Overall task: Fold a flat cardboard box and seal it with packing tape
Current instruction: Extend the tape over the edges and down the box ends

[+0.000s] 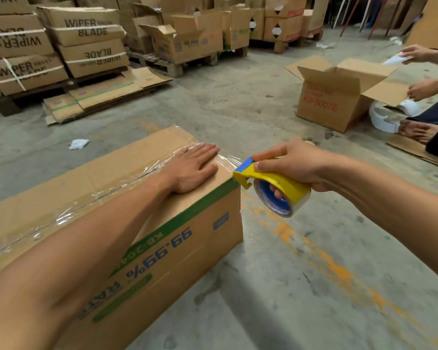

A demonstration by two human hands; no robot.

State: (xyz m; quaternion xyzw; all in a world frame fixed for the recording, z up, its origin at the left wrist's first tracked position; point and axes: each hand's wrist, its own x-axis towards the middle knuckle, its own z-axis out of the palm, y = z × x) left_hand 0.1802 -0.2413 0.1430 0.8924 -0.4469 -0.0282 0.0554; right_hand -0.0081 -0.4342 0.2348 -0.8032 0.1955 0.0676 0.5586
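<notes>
Box: The cardboard box (127,210) sits on the concrete floor (276,274). It is folded up into shape, and its top flaps are shut flat.

Tape on the box: A strip of clear tape (91,195) runs along the seam on top of the box, from the near end to the far end. It looks wrinkled in spots.

My left hand: My left hand (190,168) lies flat on top of the box, near the far end. The fingers are spread out straight and hold nothing. They just press the tape and flap down.

My right hand: My right hand (293,168) is just past the far end of the box, up in the air. The fingers are curled tight around the yellow tape dispenser (271,183). Some fingers poke through the hole of the tape roll (278,200).

Tape end: A short bit of clear tape goes from the corner of the box to the blue tip of the dispenser. It does not look cut yet.

Done so far: I think the box is folded and the top seam is taped.

Left to do: I think I need to pull the tape down over the end of the box, cut it, and rub it smooth. I cannot see under the box, so I cannot tell if that side is taped.

Around the box: Another open box (339,94) stands well beyond my box, with another person's hands by it.
</notes>
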